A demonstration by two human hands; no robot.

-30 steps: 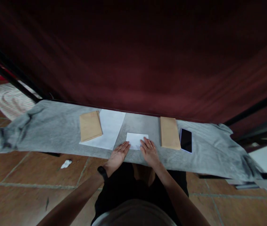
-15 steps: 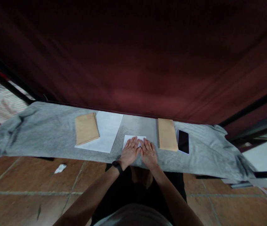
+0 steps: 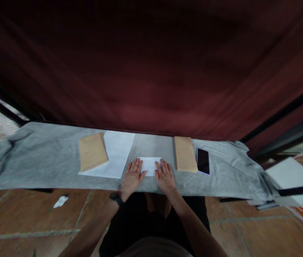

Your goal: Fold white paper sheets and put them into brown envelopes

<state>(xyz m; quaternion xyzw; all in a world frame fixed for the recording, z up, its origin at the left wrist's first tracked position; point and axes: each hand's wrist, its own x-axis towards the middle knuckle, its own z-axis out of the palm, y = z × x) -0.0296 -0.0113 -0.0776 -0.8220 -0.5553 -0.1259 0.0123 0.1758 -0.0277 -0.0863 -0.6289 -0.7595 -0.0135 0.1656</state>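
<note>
A small folded white paper (image 3: 149,166) lies flat on the grey cloth, between my two hands. My left hand (image 3: 133,175) rests palm down over its left edge, fingers stretched out. Over the right edge lies my right hand (image 3: 165,176), also flat with its fingers straight. A dark band circles my left wrist. Left of my hands are larger white sheets (image 3: 118,151), with a folded brown envelope stack (image 3: 93,152) on top of them. On the right, a second brown envelope stack (image 3: 185,154) lies close to my right hand.
Beside the right-hand envelopes is a phone (image 3: 203,161) with a dark screen. The grey cloth (image 3: 50,157) covers a long narrow surface, with a dark red panel (image 3: 151,89) rising behind it. A crumpled white scrap (image 3: 60,201) lies on the tiled floor.
My hands have moved apart, from together at the middle of the folded paper out to its left and right edges. More of the paper shows now. The view has shifted slightly.
</note>
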